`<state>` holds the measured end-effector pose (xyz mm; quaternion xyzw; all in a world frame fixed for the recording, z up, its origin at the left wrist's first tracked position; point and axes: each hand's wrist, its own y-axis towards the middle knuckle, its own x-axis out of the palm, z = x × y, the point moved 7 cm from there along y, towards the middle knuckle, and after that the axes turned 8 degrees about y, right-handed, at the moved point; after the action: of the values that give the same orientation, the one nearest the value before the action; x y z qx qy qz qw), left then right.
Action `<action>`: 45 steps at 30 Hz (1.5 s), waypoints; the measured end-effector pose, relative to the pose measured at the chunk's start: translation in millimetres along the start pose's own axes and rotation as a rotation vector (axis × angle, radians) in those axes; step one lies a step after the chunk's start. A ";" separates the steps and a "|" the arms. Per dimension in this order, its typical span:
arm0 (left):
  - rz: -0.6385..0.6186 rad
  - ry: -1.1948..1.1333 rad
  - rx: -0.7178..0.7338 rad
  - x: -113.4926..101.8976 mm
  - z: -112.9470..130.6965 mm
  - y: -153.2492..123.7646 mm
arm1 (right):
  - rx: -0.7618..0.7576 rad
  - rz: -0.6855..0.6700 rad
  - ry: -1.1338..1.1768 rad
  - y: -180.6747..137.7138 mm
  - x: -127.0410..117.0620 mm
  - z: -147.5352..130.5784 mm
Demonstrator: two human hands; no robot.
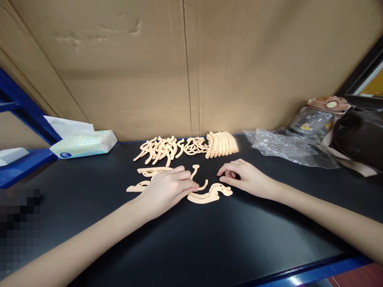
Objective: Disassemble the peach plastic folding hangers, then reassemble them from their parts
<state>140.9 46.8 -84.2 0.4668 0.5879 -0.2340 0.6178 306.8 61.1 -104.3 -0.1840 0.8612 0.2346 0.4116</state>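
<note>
Pale wooden puzzle pieces lie on a black tabletop (209, 239). My left hand (167, 189) rests palm down over a few flat curved pieces (143, 172), fingers stretched out toward a hook-shaped piece (195, 170). My right hand (243, 177) lies just right of a long wavy piece (211, 194). Its fingers are curled with the tips on the table, and whether they pinch anything is hidden. Behind both hands sits a heap of curved pieces (167, 148) and a neat stack of strips (221, 144).
A tissue pack (85, 143) lies at the back left beside a blue shelf frame (24, 107). Crumpled clear plastic (287, 147), a water bottle (320, 117) and a dark bag (359, 135) sit at the back right. A cardboard wall (185, 67) closes the back.
</note>
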 end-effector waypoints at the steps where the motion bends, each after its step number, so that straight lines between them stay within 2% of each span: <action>1: 0.001 0.009 0.008 -0.2 0.6 -0.2 | 0.002 -0.001 -0.001 -0.1 -0.1 -0.1; 10: 0.021 0.073 0.034 -0.8 -1.4 -3.8 | 0.005 -0.006 -0.004 -0.8 -0.6 -0.4; 13: 0.046 0.039 -0.008 -4.0 0.3 -3.9 | 0.004 -0.006 -0.001 -0.8 -0.7 0.2; 16: 0.099 -0.050 -0.025 -11.8 16.0 -4.3 | 0.000 -0.008 0.002 -0.8 -0.9 0.3; 19: 0.115 -0.106 0.094 -15.5 46.2 -5.9 | -0.002 -0.012 0.007 -0.8 -1.2 0.0; 22: 0.083 -0.107 0.196 -11.0 67.2 -8.5 | 0.001 -0.017 0.007 -1.0 -1.7 -0.4; 24: 0.040 -0.109 0.228 -5.1 71.6 -9.5 | -0.004 -0.014 0.012 -1.1 -2.2 -0.8; 30: -0.061 -0.131 0.213 3.3 65.5 -8.2 | 0.085 0.007 0.184 -0.7 -3.9 10.3; 36: -0.077 -0.160 0.202 3.3 64.1 -9.1 | 0.167 0.136 0.248 5.0 -21.4 29.7; 39: -0.080 -0.169 0.200 4.4 63.1 -10.5 | 0.198 0.200 0.119 12.0 -39.6 40.9; 42: -0.087 -0.179 0.188 5.6 61.5 -10.7 | 0.258 0.210 -0.231 22.1 -60.5 53.1; 45: -0.093 -0.192 0.178 6.0 60.5 -10.0 | 0.322 0.244 -0.412 33.6 -81.1 66.9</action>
<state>164.5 -7.8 -100.5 0.4675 0.5241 -0.3574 0.6157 379.4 136.0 -68.1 0.0400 0.8014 0.1753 0.5705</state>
